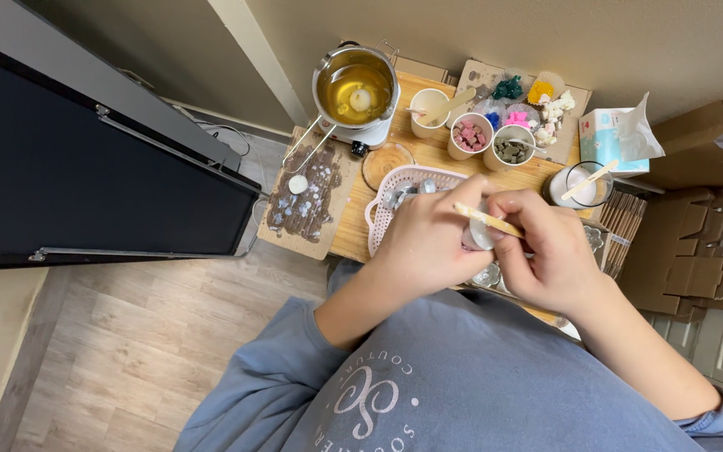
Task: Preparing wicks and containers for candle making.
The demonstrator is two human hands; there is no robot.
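— Wooden table against a beige wall, crowded with cups and a pot of melted wax?

— Yes. Left hand grips a small clear cup above the basket; right hand pinches a wooden stick across it.

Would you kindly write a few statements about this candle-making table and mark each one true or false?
1. The metal pouring pot holds clear yellow liquid. True.
2. The flat wooden stick lies alone on the floor. False: both hands hold it, the left hand and the right hand, above the table.
3. The white paper cup holds pink pieces. True.
4. The pale pink plastic basket sits on top of the metal pouring pot. False: it rests on the wooden tabletop, nearer the person.
5. A blue tissue box stands at the right end of the table. True.
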